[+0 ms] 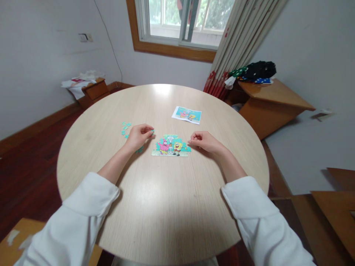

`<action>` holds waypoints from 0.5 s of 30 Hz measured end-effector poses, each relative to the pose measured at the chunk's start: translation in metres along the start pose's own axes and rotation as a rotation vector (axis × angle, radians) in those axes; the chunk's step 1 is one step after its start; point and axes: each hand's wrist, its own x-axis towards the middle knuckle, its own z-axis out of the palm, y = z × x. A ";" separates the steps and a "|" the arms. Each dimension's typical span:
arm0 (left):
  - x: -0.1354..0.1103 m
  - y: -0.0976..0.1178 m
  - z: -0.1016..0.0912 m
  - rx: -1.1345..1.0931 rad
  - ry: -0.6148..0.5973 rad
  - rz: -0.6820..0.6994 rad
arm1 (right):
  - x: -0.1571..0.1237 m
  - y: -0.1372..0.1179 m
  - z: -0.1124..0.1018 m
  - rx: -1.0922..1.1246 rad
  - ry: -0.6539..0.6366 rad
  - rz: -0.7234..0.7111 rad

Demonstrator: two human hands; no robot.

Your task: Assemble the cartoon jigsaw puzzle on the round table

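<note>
A partly assembled cartoon jigsaw puzzle (171,146) lies in the middle of a round, light wooden table (163,207). My left hand (138,135) is just left of it, fingers pinched on a small teal puzzle piece (152,130). More loose teal pieces (125,128) are scattered beyond and under that hand. My right hand (203,142) rests at the puzzle's right edge, fingers curled together and touching it; what they hold, if anything, is hidden. A printed reference picture (186,114) lies farther back on the table.
A window and a striped curtain (235,48) stand behind the table. A wooden cabinet (270,103) with dark cloth on it is at the back right. A small wooden box with papers (88,87) sits on the floor at the left. White sleeves cover both forearms.
</note>
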 end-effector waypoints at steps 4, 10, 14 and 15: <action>0.001 -0.002 -0.001 0.075 0.004 0.012 | -0.001 -0.002 0.001 0.001 -0.001 0.007; 0.001 -0.002 -0.001 0.202 0.045 0.048 | 0.001 0.001 0.000 -0.009 0.001 0.005; 0.003 -0.005 -0.001 0.268 0.051 0.056 | 0.002 0.002 0.000 -0.014 -0.002 -0.003; 0.003 -0.006 -0.001 0.294 0.052 0.061 | 0.002 0.002 0.000 -0.015 -0.001 -0.004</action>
